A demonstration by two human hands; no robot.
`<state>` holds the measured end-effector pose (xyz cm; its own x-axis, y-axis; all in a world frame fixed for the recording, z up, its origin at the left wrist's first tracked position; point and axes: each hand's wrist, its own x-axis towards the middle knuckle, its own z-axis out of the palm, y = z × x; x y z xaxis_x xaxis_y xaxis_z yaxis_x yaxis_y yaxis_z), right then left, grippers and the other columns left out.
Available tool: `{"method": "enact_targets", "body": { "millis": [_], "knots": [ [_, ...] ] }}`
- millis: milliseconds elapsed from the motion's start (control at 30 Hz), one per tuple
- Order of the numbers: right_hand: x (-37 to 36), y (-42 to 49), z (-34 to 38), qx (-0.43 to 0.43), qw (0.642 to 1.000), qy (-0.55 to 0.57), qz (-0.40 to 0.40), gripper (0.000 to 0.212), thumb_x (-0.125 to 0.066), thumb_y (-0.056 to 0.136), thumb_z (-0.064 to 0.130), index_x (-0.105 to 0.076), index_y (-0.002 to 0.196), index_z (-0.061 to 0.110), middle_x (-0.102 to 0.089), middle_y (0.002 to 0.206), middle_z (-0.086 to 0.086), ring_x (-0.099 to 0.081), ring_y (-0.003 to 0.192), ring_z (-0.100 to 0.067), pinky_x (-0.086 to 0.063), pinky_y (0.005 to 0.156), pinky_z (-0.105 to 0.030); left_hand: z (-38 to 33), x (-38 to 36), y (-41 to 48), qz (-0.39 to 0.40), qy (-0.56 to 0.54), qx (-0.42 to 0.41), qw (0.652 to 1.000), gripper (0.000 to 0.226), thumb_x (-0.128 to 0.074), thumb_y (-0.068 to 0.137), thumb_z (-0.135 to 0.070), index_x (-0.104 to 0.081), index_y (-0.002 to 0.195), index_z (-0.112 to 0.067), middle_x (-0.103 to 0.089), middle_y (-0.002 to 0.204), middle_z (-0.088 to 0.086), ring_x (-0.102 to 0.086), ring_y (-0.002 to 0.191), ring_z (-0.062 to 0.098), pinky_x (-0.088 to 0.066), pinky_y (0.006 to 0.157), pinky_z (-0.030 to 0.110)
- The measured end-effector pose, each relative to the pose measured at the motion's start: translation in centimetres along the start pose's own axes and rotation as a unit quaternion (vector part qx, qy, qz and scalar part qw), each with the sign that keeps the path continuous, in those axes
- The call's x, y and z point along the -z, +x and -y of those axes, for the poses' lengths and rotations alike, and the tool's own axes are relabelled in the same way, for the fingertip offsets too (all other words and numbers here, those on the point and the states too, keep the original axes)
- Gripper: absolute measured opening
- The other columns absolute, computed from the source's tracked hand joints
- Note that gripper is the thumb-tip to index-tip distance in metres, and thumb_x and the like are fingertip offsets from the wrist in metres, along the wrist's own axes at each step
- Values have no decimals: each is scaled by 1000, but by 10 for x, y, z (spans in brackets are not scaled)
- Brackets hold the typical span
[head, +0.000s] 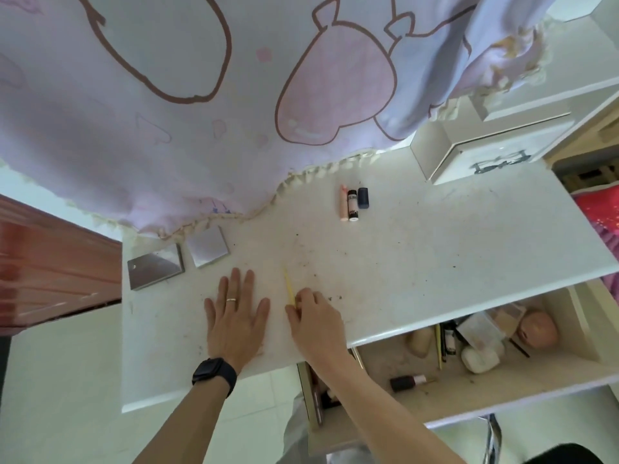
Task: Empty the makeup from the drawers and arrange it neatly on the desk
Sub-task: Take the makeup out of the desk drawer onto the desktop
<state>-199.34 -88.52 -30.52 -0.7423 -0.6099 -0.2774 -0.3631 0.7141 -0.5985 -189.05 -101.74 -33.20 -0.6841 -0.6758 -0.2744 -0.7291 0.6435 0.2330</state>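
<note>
A large pale cloth (pixel 167 95), printed with pink outlined shapes, is hung over the back of the white desk (pixel 418 256), with its fringed hem lying on the desktop. Below the desk's front edge on the right, one drawer (pixel 502 401) is seen pulled out, and makeup is left in it: one dark-capped bottle (pixel 407 382) on its side, one white case (pixel 480 360), two sponges (pixel 420 341) and some pencils (pixel 439 346) (the rest is too jumbled to be told apart). A small white chest (pixel 485 155) with a dark handle is stood at the desk's far right.

The left hand (pixel 236 316) is laid flat on the desktop, fingers straight and spread wide, with nothing held. A ring (pixel 231 299) is worn on one finger and a black watch (pixel 214 375) at the wrist. The right hand (pixel 315 321) is rested just beside it with fingers curled in, and the near end of one thin yellow stick (pixel 288 284) is pinched at the fingertips; the stick is pointed away from the person.

Two flat mirrored palettes (pixel 155 271) are set side by side at the far left by the hem, close but apart. Three tubes (pixel 352 205) are lined up together near the back: one peach, one white with a black cap, one dark blue. Black lettering is printed on the white tube, but it cannot be read
</note>
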Motion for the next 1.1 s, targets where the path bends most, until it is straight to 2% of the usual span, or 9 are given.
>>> {"method": "enact_targets", "body": {
  "millis": [200, 367, 500, 633, 767, 833, 900, 967, 1100],
  "knots": [
    [0, 4, 4, -3, 999, -36, 6, 40, -46, 102, 48, -49, 115, 10, -56, 108, -5, -62, 90, -25, -41, 66, -28, 0, -6, 2, 13, 20, 7, 1000, 67, -10, 98, -63, 13, 156, -39, 19, 165, -10, 18, 152, 16, 11, 122, 49],
    [20, -27, -17, -11, 997, 71, -3, 44, -48, 101, 48, -50, 132, 16, -57, 122, -1, -60, 104, -22, -51, 86, -32, -32, 4, -11, -35, -64, -15, 997, 61, -29, 102, -44, -16, 159, -26, -9, 168, 0, -4, 154, 22, -7, 123, 53],
    [49, -84, -89, -64, 992, 105, -38, 41, -47, 99, 48, -50, 136, 29, -56, 126, 14, -54, 114, -7, -46, 97, -24, -99, 1, -39, -71, -66, -156, 983, 64, -41, 95, -43, -33, 154, -20, -30, 162, 4, -28, 148, 26, -26, 119, 49],
    [79, -130, -182, -173, 981, 77, -42, 41, -51, 98, 45, -50, 136, 29, -54, 128, 14, -50, 118, -8, -46, 101, -31, -172, -35, -75, -78, -93, -337, 934, 51, -61, 91, -25, -53, 140, -17, -49, 148, 2, -49, 131, 22, -44, 107, 40],
    [108, -148, -263, -251, 960, -120, 10, 42, -44, 98, 47, -49, 134, 25, -56, 133, 5, -48, 124, -20, -36, 107, -35, -233, -91, -105, 18, -58, -407, 912, 36, -58, 90, -29, -57, 126, -26, -60, 130, 0, -59, 111, 20, -55, 88, 36],
    [120, -143, -288, -270, 943, -192, 33, 43, -42, 95, 52, -55, 125, 24, -60, 129, 3, -48, 127, -21, -21, 117, -40, -255, -117, -111, 94, -32, -341, 935, 38, -57, 91, -32, -51, 129, -27, -57, 127, 0, -58, 112, 23, -55, 83, 39],
    [128, -130, -303, -297, 929, -207, 70, 50, -44, 92, 56, -57, 125, 22, -61, 127, 1, -48, 130, -22, -1, 122, -51, -270, -138, -111, 158, -34, -203, 966, 50, -60, 92, -37, -42, 137, -24, -48, 133, 1, -51, 121, 23, -51, 92, 39],
    [130, -113, -313, -316, 913, -227, 124, 58, -46, 88, 58, -52, 131, 19, -62, 127, -1, -49, 130, -24, 9, 120, -58, -277, -154, -104, 174, -64, -84, 979, 63, -66, 89, -36, -35, 142, -18, -44, 137, 8, -49, 124, 29, -47, 99, 41],
    [129, -80, -323, -333, 900, -214, 182, 74, -53, 84, 48, -35, 147, 12, -59, 133, -5, -46, 131, -30, -5, 119, -61, -288, -171, -81, 168, -92, -28, 981, 76, -63, 92, -35, -21, 152, -15, -41, 142, 18, -49, 123, 35, -47, 98, 44]
  ]
}}
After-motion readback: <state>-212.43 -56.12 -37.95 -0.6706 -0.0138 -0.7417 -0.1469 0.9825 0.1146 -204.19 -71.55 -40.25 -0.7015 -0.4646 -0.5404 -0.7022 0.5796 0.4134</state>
